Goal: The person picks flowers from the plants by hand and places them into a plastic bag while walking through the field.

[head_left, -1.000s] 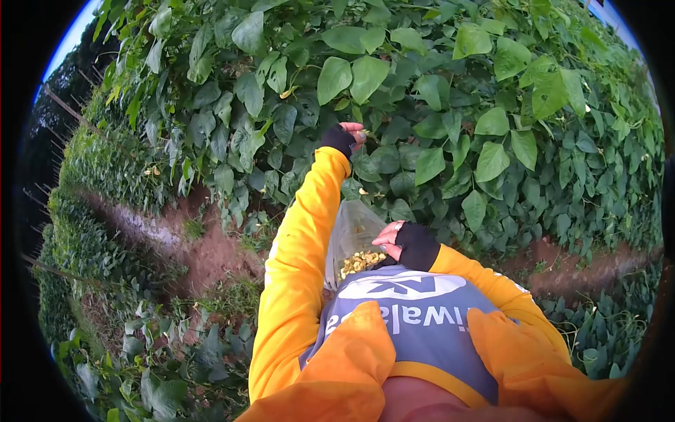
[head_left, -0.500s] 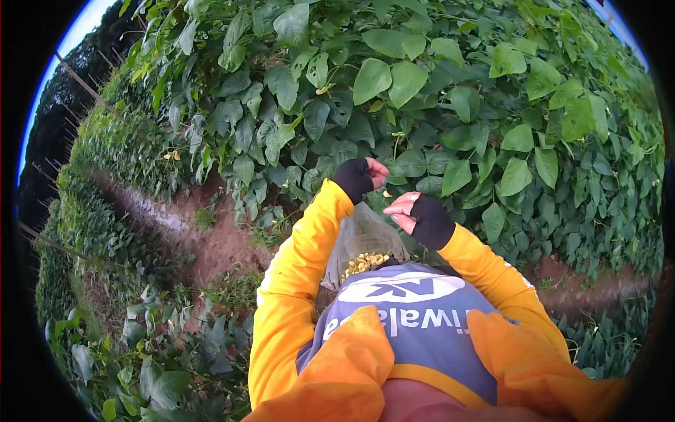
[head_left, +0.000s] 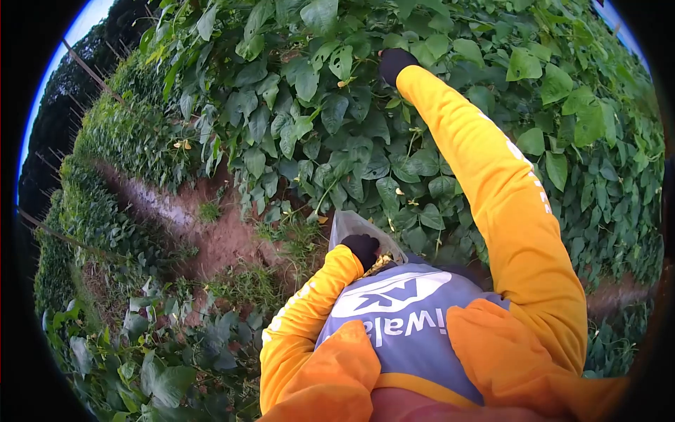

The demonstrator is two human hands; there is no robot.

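Note:
My left hand, in a black fingerless glove, is at the mouth of a clear plastic bag in front of my waist. Its fingers dip inside and are mostly hidden. Small yellow pieces that look like blossoms lie in the bag, below that hand. Far out at the top, my right hand reaches in among the green leaves of the climbing vines. Only its glove and a bit of fingertip show, so what it touches there is hidden. A yellowish blossom hangs to its left.
A wall of leafy vines fills the front and right. Left of it runs a bare dirt path with grass tufts. Another vine row with wooden poles stands farther left. Low broad-leaved plants grow at lower left.
Both hands were close together above the bag, with a small yellow piece between them. My left hand has lowered into the bag; my right hand has stretched up and forward into the leaves.

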